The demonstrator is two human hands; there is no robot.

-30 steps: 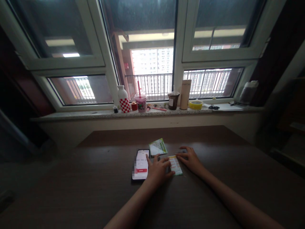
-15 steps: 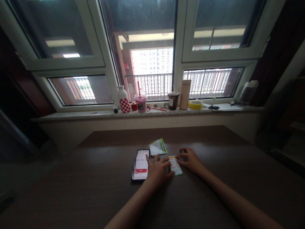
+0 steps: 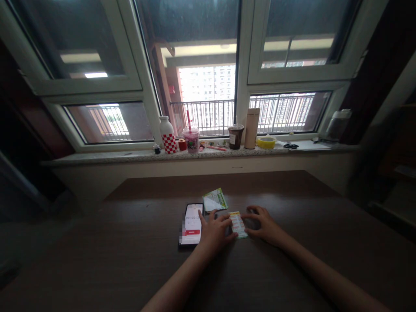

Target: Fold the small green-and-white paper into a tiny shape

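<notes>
A small printed packet (image 3: 238, 225), white with yellow and green edges, lies flat on the brown table between my hands. My left hand (image 3: 215, 231) rests at its left side, fingers spread, with fingertips touching that edge and the little finger reaching over the phone's right side. On the other side, my right hand (image 3: 264, 225) is open and curved, thumb and fingers apart at the packet's right edge. The phone (image 3: 193, 223) lies face up with a timer on its screen. Just beyond it is a green and white packet (image 3: 215, 200).
Across the far side runs a stone windowsill (image 3: 136, 157). It bears a checkered bottle (image 3: 169, 138), a pink cup (image 3: 192, 141), a dark cup (image 3: 235, 138), a tan flask (image 3: 251, 130), yellow tape (image 3: 266, 142) and scissors (image 3: 290, 146). The table (image 3: 130, 242) stands below.
My right hand has opened wider: its thumb has moved down along the packet's right edge, away from the fingers. My left hand and the packets look almost the same.
</notes>
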